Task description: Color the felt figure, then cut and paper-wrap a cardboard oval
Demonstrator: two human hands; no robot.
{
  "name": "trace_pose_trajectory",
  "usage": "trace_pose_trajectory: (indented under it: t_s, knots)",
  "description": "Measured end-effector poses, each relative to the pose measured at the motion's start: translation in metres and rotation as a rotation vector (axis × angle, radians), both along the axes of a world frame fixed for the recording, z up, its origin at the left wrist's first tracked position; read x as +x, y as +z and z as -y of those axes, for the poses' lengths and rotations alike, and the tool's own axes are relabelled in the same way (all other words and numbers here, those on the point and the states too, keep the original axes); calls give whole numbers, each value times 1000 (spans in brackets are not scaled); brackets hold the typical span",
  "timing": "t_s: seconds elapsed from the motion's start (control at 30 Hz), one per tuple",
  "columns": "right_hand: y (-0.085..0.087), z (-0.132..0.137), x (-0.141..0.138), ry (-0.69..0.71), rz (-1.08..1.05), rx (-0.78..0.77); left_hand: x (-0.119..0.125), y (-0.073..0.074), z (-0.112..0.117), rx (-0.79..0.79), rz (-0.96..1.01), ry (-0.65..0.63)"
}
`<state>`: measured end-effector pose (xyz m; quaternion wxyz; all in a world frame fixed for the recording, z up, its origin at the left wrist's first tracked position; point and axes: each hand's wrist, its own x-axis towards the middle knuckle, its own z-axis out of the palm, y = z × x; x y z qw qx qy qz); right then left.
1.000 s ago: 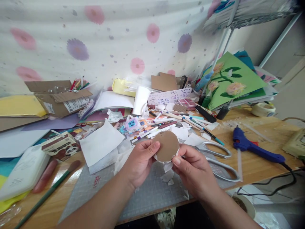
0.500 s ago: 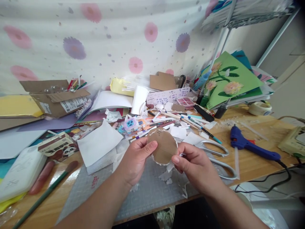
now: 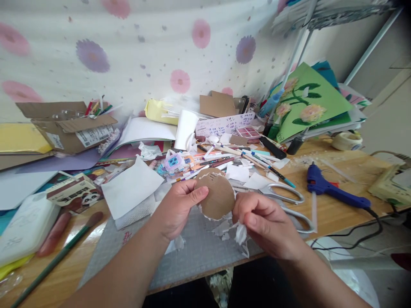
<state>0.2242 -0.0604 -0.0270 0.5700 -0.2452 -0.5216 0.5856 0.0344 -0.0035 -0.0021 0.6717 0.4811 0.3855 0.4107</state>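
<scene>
A round brown cardboard disc (image 3: 217, 194) with a ragged white paper edge is held up over the grey cutting mat (image 3: 195, 252). My left hand (image 3: 180, 205) grips its left side, thumb on the face. At the disc's right edge, my right hand (image 3: 266, 222) is closed, pinching a crumpled scrap of white paper (image 3: 240, 234) that hangs below the fingers. Torn white bits lie on the mat beneath. Just right of my right hand are large scissors (image 3: 289, 194) with silver handles, their blades partly hidden.
A blue glue gun (image 3: 334, 188) with its cord rests on the right. Pens, white paper sheets (image 3: 133, 184) and scraps crowd the middle. A long green brush (image 3: 61, 256), a panda box (image 3: 77, 194) and an open cardboard box (image 3: 69, 132) stand left. Green flower artwork (image 3: 310, 102) leans at right.
My right hand has moved slightly down from the disc's edge and turned, with a white paper scrap now showing in its fingers. My left hand still holds the disc. The view has shifted slightly.
</scene>
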Motion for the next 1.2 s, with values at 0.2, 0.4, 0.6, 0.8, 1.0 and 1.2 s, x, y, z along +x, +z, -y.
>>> trace_pose_trajectory:
  t_s: [0.2, 0.4, 0.6, 0.8, 1.0, 1.2]
  knots:
    - [7, -8, 4, -87, -160, -235, -1, 1, -1, 61, -33, -8]
    - [8, -9, 2, -172, 253, -178, -4, 4, -1, 84, -115, -79]
    - [11, -5, 7, -50, 277, -129, -4, 4, -3, 87, -129, -79]
    - [10, -4, 8, 19, 210, 1, 2, -2, 0, 35, -53, -117]
    - [2, -3, 4, 43, 131, 4, 6, -4, 2, -15, -7, -130]
    - [-1, -2, 3, 38, 151, -120, -1, 2, -2, 0, -61, -122]
